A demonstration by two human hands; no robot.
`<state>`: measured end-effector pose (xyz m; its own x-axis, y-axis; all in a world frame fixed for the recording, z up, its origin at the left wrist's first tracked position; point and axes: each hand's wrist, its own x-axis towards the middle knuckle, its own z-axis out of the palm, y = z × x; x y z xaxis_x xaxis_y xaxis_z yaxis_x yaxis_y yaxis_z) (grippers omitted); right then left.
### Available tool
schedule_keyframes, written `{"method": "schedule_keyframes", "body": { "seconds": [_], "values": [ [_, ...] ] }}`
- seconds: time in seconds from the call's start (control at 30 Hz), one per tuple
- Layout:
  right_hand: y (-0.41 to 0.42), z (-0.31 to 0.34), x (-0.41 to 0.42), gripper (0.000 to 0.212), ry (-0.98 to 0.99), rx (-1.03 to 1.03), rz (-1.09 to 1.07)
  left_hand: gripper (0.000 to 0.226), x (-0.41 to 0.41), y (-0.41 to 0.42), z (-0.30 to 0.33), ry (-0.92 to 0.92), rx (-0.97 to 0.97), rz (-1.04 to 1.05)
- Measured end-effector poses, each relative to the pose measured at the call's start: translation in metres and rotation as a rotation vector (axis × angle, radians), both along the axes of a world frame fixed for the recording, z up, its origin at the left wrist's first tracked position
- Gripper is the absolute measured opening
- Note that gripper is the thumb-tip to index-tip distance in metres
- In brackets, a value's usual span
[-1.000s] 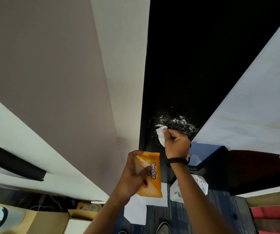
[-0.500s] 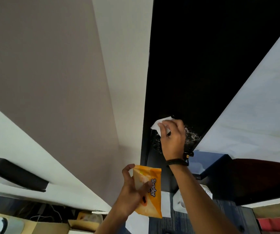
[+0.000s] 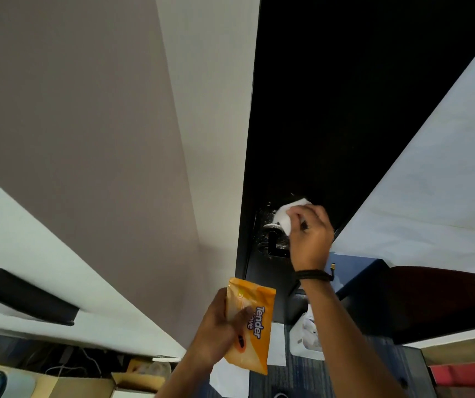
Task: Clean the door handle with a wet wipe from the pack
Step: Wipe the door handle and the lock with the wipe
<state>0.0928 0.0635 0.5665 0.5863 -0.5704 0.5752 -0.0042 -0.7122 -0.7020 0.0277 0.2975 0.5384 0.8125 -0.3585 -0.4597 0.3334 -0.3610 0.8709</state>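
A black door (image 3: 345, 110) fills the upper middle. Its dark handle (image 3: 274, 243) juts out low on the door, with white smears around it. My right hand (image 3: 311, 237) pinches a white wet wipe (image 3: 286, 215) and presses it against the door just above the handle. A black band circles that wrist. Lower down, my left hand (image 3: 219, 326) grips an orange wipe pack (image 3: 255, 323) held upright, apart from the door.
A beige wall (image 3: 87, 139) and white door frame (image 3: 219, 110) stand to the left. A white panel (image 3: 431, 182) slants in at the right. Cardboard boxes (image 3: 72, 383) and a white bag (image 3: 306, 337) lie on the blue carpet below.
My right hand has slid the wipe up from the handle's side onto the smeared patch above it. My left hand with the pack has dropped lower.
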Motion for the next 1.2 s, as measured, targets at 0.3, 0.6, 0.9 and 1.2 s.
{"method": "schedule_keyframes", "body": {
  "seconds": [0.3, 0.6, 0.9, 1.2],
  "values": [
    [-0.004, 0.001, -0.004, 0.007, 0.019, 0.042, -0.030, 0.045, -0.006, -0.003, -0.015, 0.023, 0.059, -0.041],
    [0.007, -0.001, 0.004, 0.008, 0.010, -0.016, 0.082, 0.043, 0.001, -0.014, -0.011, 0.027, 0.033, -0.019],
    [0.015, 0.033, 0.019, 0.009, -0.125, -0.065, 0.077, 0.052, 0.000, -0.012, -0.025, 0.059, 0.031, 0.003],
    [0.002, -0.011, 0.002, 0.013, 0.034, -0.100, 0.131, 0.040, 0.001, -0.018, -0.020, 0.073, 0.028, 0.001]
  ]
}}
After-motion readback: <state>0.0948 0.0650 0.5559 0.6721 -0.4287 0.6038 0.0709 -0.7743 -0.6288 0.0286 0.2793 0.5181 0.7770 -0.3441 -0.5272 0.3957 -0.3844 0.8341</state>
